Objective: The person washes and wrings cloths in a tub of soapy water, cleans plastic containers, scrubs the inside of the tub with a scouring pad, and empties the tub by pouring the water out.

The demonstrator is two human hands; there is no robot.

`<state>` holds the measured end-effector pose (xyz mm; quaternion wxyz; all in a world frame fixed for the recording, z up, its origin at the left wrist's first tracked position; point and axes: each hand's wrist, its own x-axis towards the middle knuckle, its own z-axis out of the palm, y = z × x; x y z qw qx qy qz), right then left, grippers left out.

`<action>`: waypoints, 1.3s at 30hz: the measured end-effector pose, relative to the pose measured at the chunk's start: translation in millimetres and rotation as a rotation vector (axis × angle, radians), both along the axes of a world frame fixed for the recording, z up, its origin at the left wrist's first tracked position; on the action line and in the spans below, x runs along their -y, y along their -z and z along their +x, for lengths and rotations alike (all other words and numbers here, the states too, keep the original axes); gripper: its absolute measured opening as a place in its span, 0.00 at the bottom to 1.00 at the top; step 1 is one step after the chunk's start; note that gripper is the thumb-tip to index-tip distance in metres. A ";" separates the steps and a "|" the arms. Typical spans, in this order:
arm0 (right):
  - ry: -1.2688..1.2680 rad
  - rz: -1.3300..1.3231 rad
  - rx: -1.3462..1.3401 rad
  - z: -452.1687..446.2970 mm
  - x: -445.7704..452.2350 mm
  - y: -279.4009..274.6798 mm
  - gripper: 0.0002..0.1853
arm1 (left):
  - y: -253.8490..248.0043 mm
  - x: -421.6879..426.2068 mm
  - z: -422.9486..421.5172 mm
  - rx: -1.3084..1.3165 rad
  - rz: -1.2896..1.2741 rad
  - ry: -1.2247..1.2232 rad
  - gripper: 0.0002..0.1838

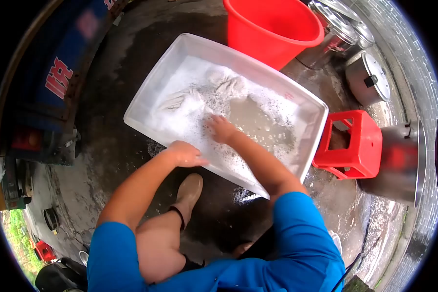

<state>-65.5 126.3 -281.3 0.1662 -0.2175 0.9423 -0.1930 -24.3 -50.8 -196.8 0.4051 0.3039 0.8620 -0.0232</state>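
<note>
A large white plastic tub [155, 71] stands on the wet floor, holding cloudy, sudsy water. Two pale, wet cloth-like lumps, one on the left [180, 100] and one at the back [228, 86], lie partly covered by foam. My left hand [184, 154] is at the tub's near rim, fingers stretched out to the right, with nothing visible in them. Over the suds near the tub's middle is my right hand [220, 129], its fingers somewhat apart and their tips partly lost in foam. It is close to the cloth lumps, and I see nothing held in it.
A red basin [258, 44] stands against the tub's far side. To the right are a red plastic stool [370, 146], a large metal pot [399, 165] and a lidded pot [362, 80]. My boot [190, 190] is just below the near rim.
</note>
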 end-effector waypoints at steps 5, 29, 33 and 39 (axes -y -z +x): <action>0.444 -0.135 -0.031 -28.6 84.2 35.9 0.35 | 2.8 4.9 3.9 -0.043 0.019 0.085 0.39; 0.758 -1.255 0.503 39.1 25.1 -40.4 0.06 | 22.7 7.6 -37.6 0.444 0.446 -1.119 0.36; 0.461 -1.440 0.534 65.7 64.2 -156.7 0.06 | 36.4 25.0 -12.9 0.805 1.232 -1.178 0.35; 0.270 -0.770 -0.613 90.6 106.9 -166.4 0.16 | 36.4 -3.4 -38.2 1.148 1.586 -1.236 0.25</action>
